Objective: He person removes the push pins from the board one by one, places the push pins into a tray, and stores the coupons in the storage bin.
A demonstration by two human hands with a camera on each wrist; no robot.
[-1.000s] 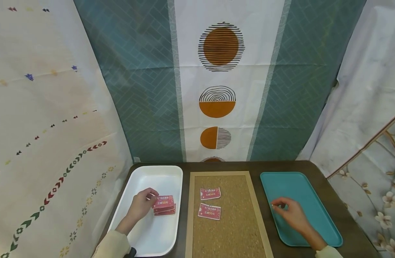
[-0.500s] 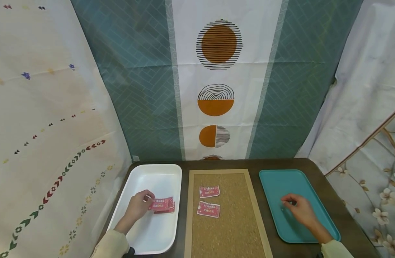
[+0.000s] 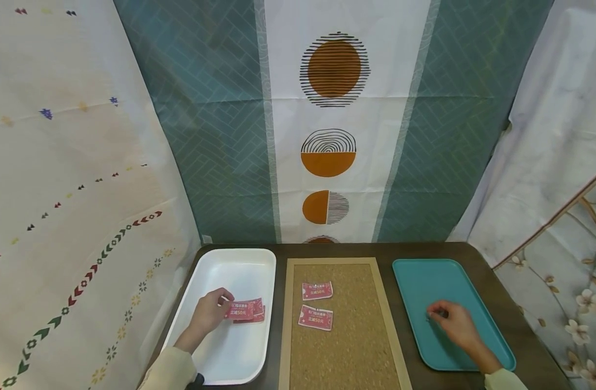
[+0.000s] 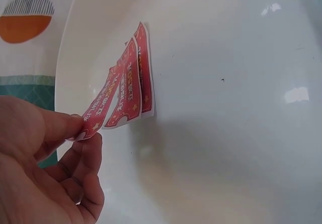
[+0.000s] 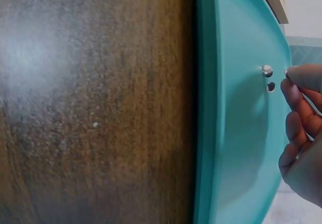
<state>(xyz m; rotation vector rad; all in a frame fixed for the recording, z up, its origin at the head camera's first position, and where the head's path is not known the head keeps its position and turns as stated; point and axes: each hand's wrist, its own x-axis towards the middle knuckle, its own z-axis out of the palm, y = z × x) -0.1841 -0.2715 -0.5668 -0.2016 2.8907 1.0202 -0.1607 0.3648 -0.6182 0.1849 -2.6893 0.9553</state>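
Red rectangular paper coupon is what the left hand has, pinched at one end between thumb and fingers, overlapping some other red paper coupons inside the glossy white rectangular tray. Right hand is over at the teal rectangular tray, thumb and finger pinching a tiny shiny bit, mostly hidden so can't really tell what it is. Two small silvery pieces sit on the teal just beside those fingertips. Between the trays there's a wood-framed cork board with two similar red coupons, one above the other, all on a dark brown wooden tabletop.
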